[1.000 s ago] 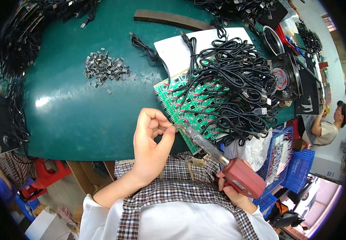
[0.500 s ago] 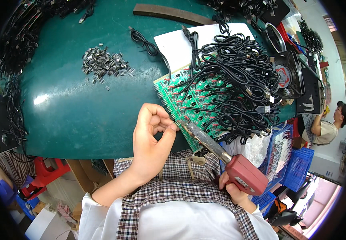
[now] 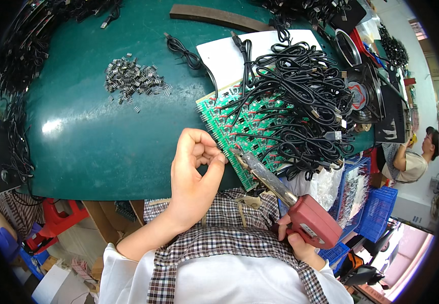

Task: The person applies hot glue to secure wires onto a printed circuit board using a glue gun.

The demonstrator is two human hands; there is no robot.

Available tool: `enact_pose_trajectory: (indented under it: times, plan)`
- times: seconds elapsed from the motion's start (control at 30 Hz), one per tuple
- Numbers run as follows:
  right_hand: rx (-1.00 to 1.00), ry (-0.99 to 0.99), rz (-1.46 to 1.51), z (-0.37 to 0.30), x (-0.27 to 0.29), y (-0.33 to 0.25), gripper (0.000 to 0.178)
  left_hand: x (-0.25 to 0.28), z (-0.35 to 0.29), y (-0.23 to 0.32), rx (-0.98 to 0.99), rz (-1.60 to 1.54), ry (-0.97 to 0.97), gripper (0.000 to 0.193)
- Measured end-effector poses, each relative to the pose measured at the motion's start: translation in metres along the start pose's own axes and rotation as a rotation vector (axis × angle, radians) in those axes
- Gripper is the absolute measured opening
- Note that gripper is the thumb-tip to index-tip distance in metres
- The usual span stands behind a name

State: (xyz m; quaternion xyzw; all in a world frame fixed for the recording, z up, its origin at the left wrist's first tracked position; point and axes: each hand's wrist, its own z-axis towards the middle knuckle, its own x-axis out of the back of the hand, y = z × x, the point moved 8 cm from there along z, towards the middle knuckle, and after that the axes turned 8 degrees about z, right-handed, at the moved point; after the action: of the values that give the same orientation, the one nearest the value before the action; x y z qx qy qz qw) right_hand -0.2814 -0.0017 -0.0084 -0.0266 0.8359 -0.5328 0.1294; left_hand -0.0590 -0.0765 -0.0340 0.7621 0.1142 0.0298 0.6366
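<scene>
My right hand (image 3: pixel 300 246) is wrapped round the grip of a soldering gun (image 3: pixel 315 221) with a dark red body. Its long metal barrel slants up and left, and the tip is over the near-left edge of a green circuit board panel (image 3: pixel 218 121). At that same edge is my left hand (image 3: pixel 195 164), thumb and index finger pinched together close to the tip. Whatever lies between those fingertips is too small to make out. Black cables (image 3: pixel 300 96) with red wire ends run from the panel and lie bundled across it.
A heap of small metal-pinned parts (image 3: pixel 133 77) lies left on the green table (image 3: pixel 92 147). White board (image 3: pixel 217 55) shows behind the panel; a dark bar (image 3: pixel 219 17) lies at the back. A fan (image 3: pixel 364 96), blue crates (image 3: pixel 377 213) and another person (image 3: pixel 412 159) are at right.
The soldering gun's body has shifted slightly right and down, with its tip still near the panel's edge. My left hand has barely moved and keeps its pinch.
</scene>
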Motion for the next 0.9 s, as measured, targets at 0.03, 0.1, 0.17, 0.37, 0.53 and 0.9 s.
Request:
enact_pose_trajectory:
  times: [0.03,0.1,0.17,0.37,0.53,0.9]
  plan:
    - [-0.010,0.011,-0.039,-0.003,0.006,0.007,0.057,0.000,0.000,0.001,-0.004,0.003,0.000,0.022]
    - [-0.019,0.022,-0.077,-0.007,0.009,0.014,0.061,0.000,0.000,0.001,-0.008,0.006,-0.001,0.022]
    - [0.038,0.100,-0.011,-0.010,0.014,0.014,0.061,-0.001,0.000,0.001,-0.008,-0.003,0.000,0.022]
    - [0.054,0.069,-0.128,-0.014,0.023,0.022,0.060,-0.001,0.001,0.002,-0.057,0.010,-0.014,0.022]
    - [0.013,0.053,-0.056,-0.010,0.010,0.012,0.058,-0.001,0.001,0.001,-0.065,0.010,-0.009,0.022]
    - [0.137,0.045,-0.569,-0.018,0.017,0.007,0.027,0.001,-0.001,0.000,-0.062,0.026,-0.011,0.023]
